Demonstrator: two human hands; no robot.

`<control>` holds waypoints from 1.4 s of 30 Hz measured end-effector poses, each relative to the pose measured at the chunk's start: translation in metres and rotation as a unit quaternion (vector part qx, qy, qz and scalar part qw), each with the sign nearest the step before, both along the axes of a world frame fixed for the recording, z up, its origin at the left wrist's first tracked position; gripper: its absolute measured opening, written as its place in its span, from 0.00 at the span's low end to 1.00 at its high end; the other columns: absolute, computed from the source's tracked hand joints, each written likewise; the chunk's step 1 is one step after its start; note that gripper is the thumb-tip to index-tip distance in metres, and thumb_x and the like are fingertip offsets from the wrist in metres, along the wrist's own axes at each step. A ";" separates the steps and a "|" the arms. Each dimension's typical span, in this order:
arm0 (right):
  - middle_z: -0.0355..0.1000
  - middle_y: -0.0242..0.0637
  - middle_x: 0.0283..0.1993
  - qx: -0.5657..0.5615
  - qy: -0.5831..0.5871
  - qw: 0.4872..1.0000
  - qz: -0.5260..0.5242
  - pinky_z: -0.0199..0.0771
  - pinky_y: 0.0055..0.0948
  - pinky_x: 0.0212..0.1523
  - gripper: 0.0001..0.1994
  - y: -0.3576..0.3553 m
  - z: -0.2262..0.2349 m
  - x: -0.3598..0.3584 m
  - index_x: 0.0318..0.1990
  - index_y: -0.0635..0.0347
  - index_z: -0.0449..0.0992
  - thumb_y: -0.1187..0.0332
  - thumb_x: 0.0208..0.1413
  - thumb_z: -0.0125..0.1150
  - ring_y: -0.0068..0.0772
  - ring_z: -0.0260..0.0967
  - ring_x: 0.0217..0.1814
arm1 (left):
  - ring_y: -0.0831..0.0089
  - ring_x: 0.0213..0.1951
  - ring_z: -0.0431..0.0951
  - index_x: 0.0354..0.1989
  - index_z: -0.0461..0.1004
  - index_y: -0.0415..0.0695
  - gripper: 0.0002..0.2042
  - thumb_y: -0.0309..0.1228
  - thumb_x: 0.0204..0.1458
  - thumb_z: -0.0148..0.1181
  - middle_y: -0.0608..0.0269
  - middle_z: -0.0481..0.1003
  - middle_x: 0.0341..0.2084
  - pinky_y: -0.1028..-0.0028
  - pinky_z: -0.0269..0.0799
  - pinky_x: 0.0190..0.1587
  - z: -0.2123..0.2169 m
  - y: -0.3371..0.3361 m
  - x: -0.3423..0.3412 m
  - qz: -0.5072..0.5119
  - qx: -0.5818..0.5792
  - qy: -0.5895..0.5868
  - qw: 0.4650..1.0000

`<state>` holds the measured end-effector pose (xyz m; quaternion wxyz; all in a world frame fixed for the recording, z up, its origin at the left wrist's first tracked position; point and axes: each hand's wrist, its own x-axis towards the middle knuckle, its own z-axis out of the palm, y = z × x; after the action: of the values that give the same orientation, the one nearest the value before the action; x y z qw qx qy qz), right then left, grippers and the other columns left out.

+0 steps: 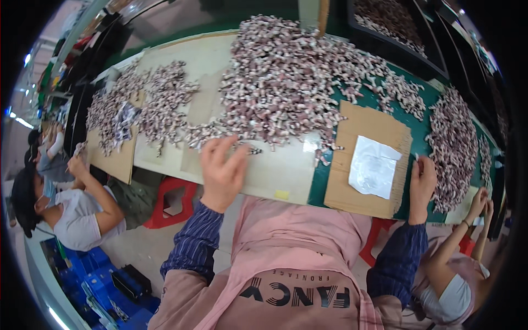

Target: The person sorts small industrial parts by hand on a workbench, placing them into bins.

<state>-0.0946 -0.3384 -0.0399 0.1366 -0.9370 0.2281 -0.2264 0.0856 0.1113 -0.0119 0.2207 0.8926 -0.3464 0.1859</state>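
The fingers of the left hand (223, 173) are spread and half curled, not clenched, over the near edge of the main heap of pieces (275, 82); whether their tips touch any, I cannot tell. The fingers of the right hand (422, 181) are bent close together beside the cardboard, a tiny pale thing (416, 157) at their tips; whether they grip it is too small to tell.

Far left of the left fingers, a person in a cap (82, 217) sits with raised hands. Nearer the fingers, but well apart from them, lies a second heap (165, 96), with crumpled white-and-blue wrapping (126, 118) among its small mottled purple-and-white pieces. The main heap stretches ahead of the left fingertips and off to their right. Below and right of those fingers, a yellow tag (281, 194) lies at the pale table's (269, 179) near edge. Between the two hands, nearer the right fingers, the cardboard (341, 165) bears a wrinkled white sheet (375, 166). Just right of the right fingers is another heap (454, 146); farther right, a second person (454, 278) works with both hands up.
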 end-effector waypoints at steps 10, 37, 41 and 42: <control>0.68 0.39 0.33 0.071 -0.061 0.995 -0.028 0.69 0.28 0.35 0.05 0.007 -0.016 -0.001 0.43 0.68 0.72 0.78 0.60 0.58 0.30 0.66 0.31 | 0.54 0.54 0.70 0.43 0.79 0.45 0.15 0.22 0.44 0.66 0.59 0.75 0.48 0.59 0.65 0.56 -0.022 0.046 0.023 0.014 -0.014 0.009 1.000; 0.69 0.39 0.32 0.078 -0.082 0.992 -0.058 0.66 0.30 0.30 0.05 0.016 -0.018 0.001 0.43 0.66 0.72 0.75 0.62 0.58 0.30 0.64 0.29 | 0.34 0.59 0.60 0.69 0.52 0.31 0.35 0.11 0.47 0.50 0.29 0.54 0.63 0.50 0.59 0.63 -0.035 -0.066 0.048 0.060 -0.060 0.066 0.994; 0.71 0.40 0.32 0.111 -0.086 0.988 -0.067 0.68 0.29 0.31 0.05 0.016 -0.016 -0.006 0.44 0.66 0.72 0.74 0.63 0.56 0.31 0.67 0.29 | 0.42 0.53 0.70 0.60 0.65 0.34 0.26 0.13 0.49 0.57 0.38 0.62 0.61 0.56 0.68 0.56 -0.031 -0.046 0.036 0.028 -0.120 0.115 0.986; 0.71 0.40 0.32 0.114 -0.086 0.987 -0.069 0.68 0.29 0.31 0.05 0.016 -0.016 -0.006 0.44 0.66 0.72 0.74 0.63 0.56 0.31 0.67 0.29 | 0.44 0.51 0.72 0.57 0.67 0.35 0.24 0.14 0.49 0.58 0.40 0.64 0.60 0.57 0.71 0.53 -0.030 -0.041 0.030 0.014 -0.151 0.178 0.972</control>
<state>-0.1007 -0.3225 -0.0558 0.2455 -0.8746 0.3037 -0.2873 0.1152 0.0701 -0.0415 0.4082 0.8726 -0.2569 0.0777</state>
